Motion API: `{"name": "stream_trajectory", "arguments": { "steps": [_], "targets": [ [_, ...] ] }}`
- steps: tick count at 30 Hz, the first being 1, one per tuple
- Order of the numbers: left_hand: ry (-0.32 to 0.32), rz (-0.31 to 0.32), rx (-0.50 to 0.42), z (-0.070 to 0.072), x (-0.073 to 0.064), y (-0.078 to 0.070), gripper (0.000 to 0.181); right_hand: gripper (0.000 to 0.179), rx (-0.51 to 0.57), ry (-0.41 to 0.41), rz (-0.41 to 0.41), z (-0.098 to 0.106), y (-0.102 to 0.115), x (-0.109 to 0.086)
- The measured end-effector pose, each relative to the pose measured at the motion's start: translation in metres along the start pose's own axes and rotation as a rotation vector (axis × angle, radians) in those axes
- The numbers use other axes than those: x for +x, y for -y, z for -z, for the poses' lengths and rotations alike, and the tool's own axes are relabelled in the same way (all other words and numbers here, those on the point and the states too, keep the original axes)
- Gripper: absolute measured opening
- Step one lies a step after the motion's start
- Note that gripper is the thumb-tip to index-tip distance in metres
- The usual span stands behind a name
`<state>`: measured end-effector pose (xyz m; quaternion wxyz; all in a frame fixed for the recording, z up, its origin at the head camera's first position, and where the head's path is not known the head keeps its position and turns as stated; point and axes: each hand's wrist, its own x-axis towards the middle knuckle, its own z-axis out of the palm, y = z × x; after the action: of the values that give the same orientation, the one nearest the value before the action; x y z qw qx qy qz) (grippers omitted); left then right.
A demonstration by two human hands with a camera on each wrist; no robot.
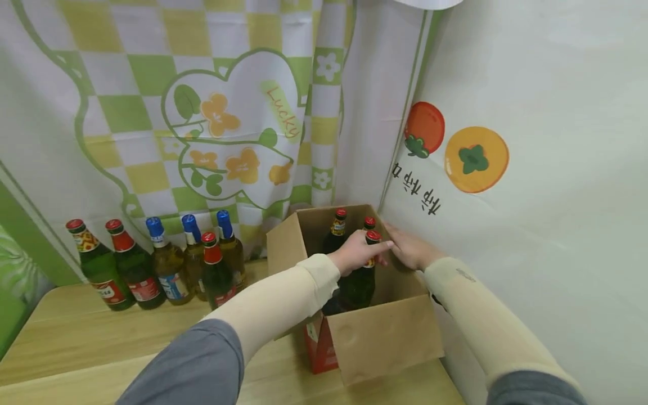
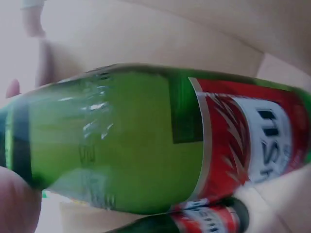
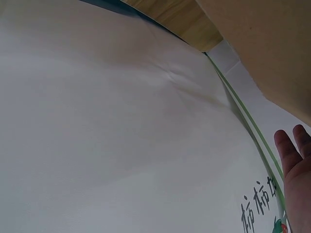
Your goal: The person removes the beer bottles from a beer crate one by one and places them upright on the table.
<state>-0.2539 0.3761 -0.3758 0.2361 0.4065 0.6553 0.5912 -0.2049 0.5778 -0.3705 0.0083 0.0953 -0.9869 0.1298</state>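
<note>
My left hand (image 1: 354, 253) grips the neck of a green beer bottle (image 1: 363, 286) with a red cap, upright inside an open cardboard box (image 1: 320, 346). In the left wrist view this bottle (image 2: 131, 136) fills the middle, its red and white label to the right; another labelled bottle (image 2: 206, 221) shows below it. Two more red-capped bottles stand farther back in the box, one (image 1: 338, 225) at the left and one (image 1: 370, 221) at the right. My right hand (image 1: 414, 247) rests against the box's right side, with straight fingers (image 3: 290, 151) near the cardboard in the right wrist view.
Left of the box stand several bottles on the wooden table (image 1: 66, 337): green ones (image 1: 103, 270) with red caps and pale ones (image 1: 171, 270) with blue caps. A printed wall (image 1: 547, 236) rises close on the right; a checked curtain (image 1: 147, 169) hangs behind. The front flap (image 1: 387, 337) folds outward.
</note>
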Motion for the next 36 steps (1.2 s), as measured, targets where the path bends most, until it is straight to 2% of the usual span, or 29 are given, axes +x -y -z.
{"name": "stream_trajectory", "arguments": {
  "steps": [1, 3, 9, 13, 17, 21, 25, 28, 32, 36],
  "targets": [
    [-0.031, -0.007, -0.049, 0.004, -0.003, -0.004, 0.039, 0.056, -0.008, 0.008, -0.005, -0.001, 0.000, 0.000],
    [-0.078, -0.024, -0.086, 0.013, -0.009, -0.013, 0.039, 0.057, -0.029, 0.014, -0.014, -0.001, 0.000, 0.000],
    [-0.215, -0.118, -0.098, 0.037, -0.010, -0.047, 0.038, 0.055, -0.057, -0.019, 0.006, -0.006, 0.002, 0.004],
    [-0.286, -0.177, -0.155, 0.051, -0.009, -0.067, 0.039, 0.056, -0.059, -0.008, 0.002, -0.010, 0.001, 0.006],
    [-0.323, -0.205, -0.268, 0.065, -0.011, -0.096, 0.035, 0.054, -0.056, -0.002, 0.001, -0.012, -0.001, 0.003],
    [-0.321, -0.207, -0.281, 0.080, -0.017, -0.133, 0.031, 0.054, -0.054, -0.008, 0.002, -0.006, -0.004, -0.001],
    [-0.325, -0.196, -0.275, 0.103, -0.036, -0.163, 0.033, 0.053, -0.054, -0.010, 0.016, -0.003, 0.000, 0.000],
    [-0.346, -0.194, -0.274, 0.121, -0.052, -0.179, 0.035, 0.053, -0.042, -0.019, 0.032, 0.000, 0.003, 0.001],
    [-0.387, -0.213, -0.240, 0.142, -0.074, -0.192, 0.037, 0.052, -0.025, -0.024, 0.044, 0.000, 0.004, 0.002],
    [-0.439, -0.222, -0.205, 0.159, -0.095, -0.198, 0.040, 0.052, -0.042, -0.017, 0.044, -0.002, 0.005, -0.002]
  ]
}}
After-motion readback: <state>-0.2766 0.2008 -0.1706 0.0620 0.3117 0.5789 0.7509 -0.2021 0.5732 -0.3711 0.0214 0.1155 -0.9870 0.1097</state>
